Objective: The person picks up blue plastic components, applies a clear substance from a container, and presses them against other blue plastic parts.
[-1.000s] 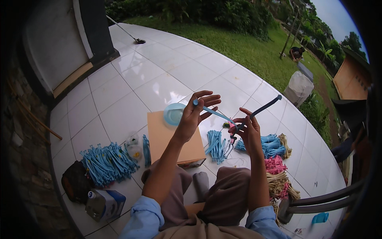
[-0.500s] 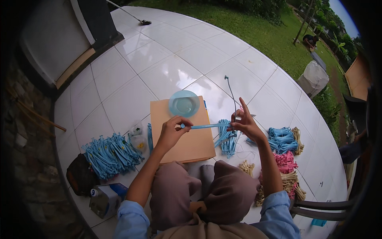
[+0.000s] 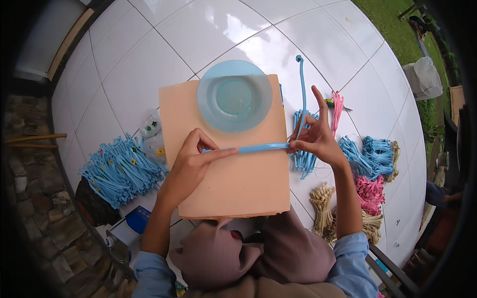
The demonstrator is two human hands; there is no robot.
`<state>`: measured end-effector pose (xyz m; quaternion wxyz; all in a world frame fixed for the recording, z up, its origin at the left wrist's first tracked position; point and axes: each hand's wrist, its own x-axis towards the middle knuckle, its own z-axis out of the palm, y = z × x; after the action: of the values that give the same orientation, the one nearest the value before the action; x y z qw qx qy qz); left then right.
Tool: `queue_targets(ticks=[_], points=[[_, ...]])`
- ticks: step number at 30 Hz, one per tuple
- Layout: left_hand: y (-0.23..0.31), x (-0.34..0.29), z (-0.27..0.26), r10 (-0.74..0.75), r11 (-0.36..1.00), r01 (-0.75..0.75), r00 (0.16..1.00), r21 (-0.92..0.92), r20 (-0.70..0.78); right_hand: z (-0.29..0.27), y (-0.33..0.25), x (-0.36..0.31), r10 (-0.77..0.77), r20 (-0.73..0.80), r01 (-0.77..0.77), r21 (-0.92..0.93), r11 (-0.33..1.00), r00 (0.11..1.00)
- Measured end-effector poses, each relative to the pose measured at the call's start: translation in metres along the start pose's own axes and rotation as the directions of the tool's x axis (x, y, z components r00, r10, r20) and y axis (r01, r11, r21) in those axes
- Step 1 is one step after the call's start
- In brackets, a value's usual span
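A thin light-blue strap (image 3: 263,148) is stretched level between my hands, above a tan board (image 3: 238,191). My left hand (image 3: 189,161) pinches its left end, with the forefinger lying along the strap. Thumb and fingers of my right hand (image 3: 318,139) close on the right end, while the forefinger points up. From the right hand a blue cord (image 3: 303,89) with a knotted tip rises; whether it is part of the same strap I cannot tell. A translucent blue bowl (image 3: 205,109) stands on the board's far part, with what looks like clear liquid inside.
On the white tiled floor (image 3: 144,74), a heap of blue straps (image 3: 121,171) lies left beside small plastic bags (image 3: 151,126). Blue bundles (image 3: 377,154), pink bundles (image 3: 370,193) and beige bundles (image 3: 323,206) lie right. A metal can (image 3: 119,241) stands near my left leg.
The view has tilted down and come closer to the board. My left forefinger has stretched out along the strap, covering the end that showed before. The right hand keeps its grip.
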<state>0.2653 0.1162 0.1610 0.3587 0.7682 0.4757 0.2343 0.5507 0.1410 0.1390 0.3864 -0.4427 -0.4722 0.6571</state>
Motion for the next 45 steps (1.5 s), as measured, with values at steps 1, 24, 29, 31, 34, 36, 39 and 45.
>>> queue_targets(ticks=[1, 24, 29, 31, 34, 36, 39, 45], points=[[-0.002, 0.000, 0.001, -0.012, 1.000, 0.012, 1.000, -0.012, 0.013, -0.001, -0.003, 0.002, 0.020, -0.005, -0.020, 0.004, 1.000, 1.000], [-0.003, 0.009, -0.004, 0.043, 0.988, -0.063, 0.990, 0.143, 0.138, -0.009, -0.007, 0.021, 0.086, 0.133, -0.063, -0.172, 0.983, 0.987], [-0.004, 0.009, -0.002, 0.041, 0.986, -0.061, 0.991, 0.156, 0.128, -0.011, -0.006, 0.021, 0.102, 0.149, -0.080, -0.145, 0.986, 0.984], [-0.005, 0.009, -0.003, 0.039, 0.986, -0.059, 0.991, 0.158, 0.131, -0.010, -0.008, 0.021, 0.128, 0.154, -0.110, -0.116, 0.987, 0.980], [-0.005, 0.010, -0.004, 0.029, 0.986, -0.053, 0.989, 0.160, 0.144, -0.009, -0.009, 0.021, 0.142, 0.145, -0.130, -0.091, 0.987, 0.979], [-0.004, 0.011, -0.004, 0.047, 0.983, -0.072, 0.988, 0.167, 0.147, -0.009, -0.010, 0.021, 0.137, 0.146, -0.124, -0.094, 0.988, 0.980], [-0.005, 0.010, -0.004, 0.045, 0.986, -0.066, 0.989, 0.154, 0.140, -0.010, -0.010, 0.021, 0.134, 0.160, -0.120, -0.091, 0.989, 0.978], [-0.001, 0.011, -0.004, 0.065, 0.983, -0.086, 0.989, 0.164, 0.130, -0.013, -0.006, 0.021, 0.151, 0.191, -0.140, -0.072, 0.988, 0.970]])
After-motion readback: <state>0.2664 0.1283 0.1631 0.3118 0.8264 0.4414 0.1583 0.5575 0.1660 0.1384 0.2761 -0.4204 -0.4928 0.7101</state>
